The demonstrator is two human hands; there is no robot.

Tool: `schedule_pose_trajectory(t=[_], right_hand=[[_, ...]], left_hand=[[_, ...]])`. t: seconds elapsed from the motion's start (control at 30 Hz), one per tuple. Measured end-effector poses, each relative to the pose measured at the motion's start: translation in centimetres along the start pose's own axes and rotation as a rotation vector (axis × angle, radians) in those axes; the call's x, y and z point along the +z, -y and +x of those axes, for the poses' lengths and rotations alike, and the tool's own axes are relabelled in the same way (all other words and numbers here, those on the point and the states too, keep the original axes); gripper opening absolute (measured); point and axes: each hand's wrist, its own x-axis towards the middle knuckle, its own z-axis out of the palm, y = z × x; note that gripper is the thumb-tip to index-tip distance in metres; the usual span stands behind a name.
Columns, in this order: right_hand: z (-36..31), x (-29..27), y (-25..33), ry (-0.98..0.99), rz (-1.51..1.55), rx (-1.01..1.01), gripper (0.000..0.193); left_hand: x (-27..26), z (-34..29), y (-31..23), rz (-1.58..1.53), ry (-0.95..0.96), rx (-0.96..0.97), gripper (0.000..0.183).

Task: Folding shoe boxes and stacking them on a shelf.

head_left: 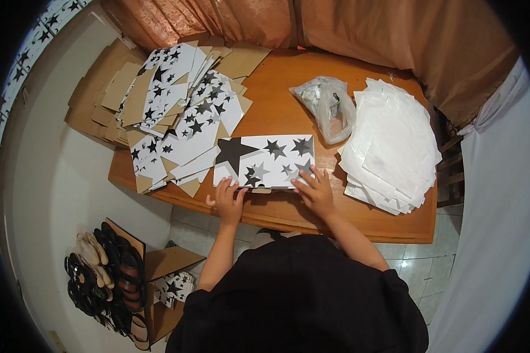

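A white cardboard box point(265, 159) printed with black and grey stars lies flat on the wooden table in front of me, its lid down. A small strip of brown cardboard shows under its near edge. My left hand point(227, 201) holds the near left corner, fingertips on the top edge and thumb at the front side. At the near right corner my right hand point(317, 194) grips the box, its fingers over the top. The undersides of both hands are hidden.
Flat star-printed cardboard sheets point(197, 126) pile up on the left, with brown cardboard point(103, 97) behind. A clear plastic bag point(330, 109) and a stack of white paper sheets point(394, 147) lie right on the table point(265, 76). Sandals point(109, 270) sit on a rack at lower left.
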Motion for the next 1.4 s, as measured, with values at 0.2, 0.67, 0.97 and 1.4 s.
schedule_pose_trajectory(t=[0.2, 0.67, 0.97, 1.4], right_hand=[[3.5, -1.8, -1.8, 0.022, 0.059, 0.053, 0.031], [4.7, 1.3, 3.4, -0.059, 0.093, -0.340, 0.032], [5.5, 1.4, 2.5, 0.021, 0.078, -0.381, 0.034], [6.4, 0.7, 2.3, 0.035, 0.085, -0.426, 0.028]], left_hand=[[0.9, 1.6, -2.3, -0.083, 0.012, 0.026, 0.019], [0.8, 1.0, -2.7, -0.077, 0.009, -0.043, 0.019], [0.6, 1.2, -3.3, -0.131, 0.039, -0.063, 0.020], [0.8, 1.1, -3.1, -0.115, 0.007, -0.049, 0.022]])
